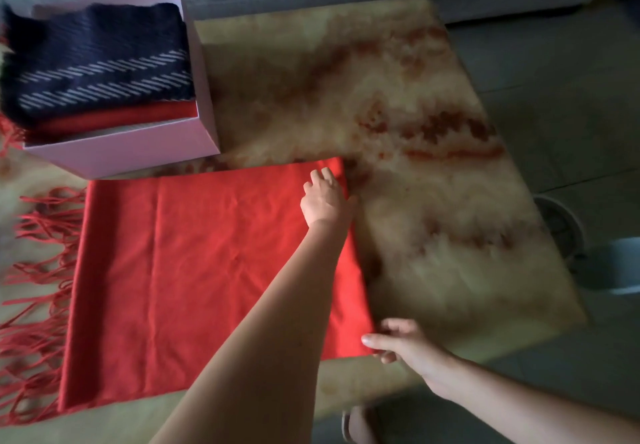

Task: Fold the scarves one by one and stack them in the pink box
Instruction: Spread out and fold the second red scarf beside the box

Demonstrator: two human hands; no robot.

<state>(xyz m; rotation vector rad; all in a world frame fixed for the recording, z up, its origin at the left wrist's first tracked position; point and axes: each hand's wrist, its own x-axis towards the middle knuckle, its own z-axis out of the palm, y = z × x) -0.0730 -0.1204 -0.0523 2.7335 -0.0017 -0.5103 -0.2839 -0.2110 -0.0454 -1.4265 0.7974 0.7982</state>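
Red scarf [194,270] lies flat on the table [433,184], centre-left, w/ its fringe [38,270] trailing off at 9 o'clock. It's part-folded, not yet boxed.

R hand [405,343] is at 5 o'clock and pinches the near right corner, thumb on top and fingers curled at the edge. L hand [323,201] reaches to the far right corner w/ fingers bent over the cloth. Can't tell if it pinches or just presses.

Step in hand looks like the next fold, right edge toward 9 o'clock. To do it well:
- lift both corners together
- keep the edge taut
- land it square on the left edge
- smooth out the creases

Pink box [138,156] sits at 10 o'clock, touching or just beside the scarf's far edge. Inside, a navy striped scarf [97,63] is on top, w/ a boxed red scarf [114,118] under it. A pale layer shows below that, unclear what. There looks to be room on top.
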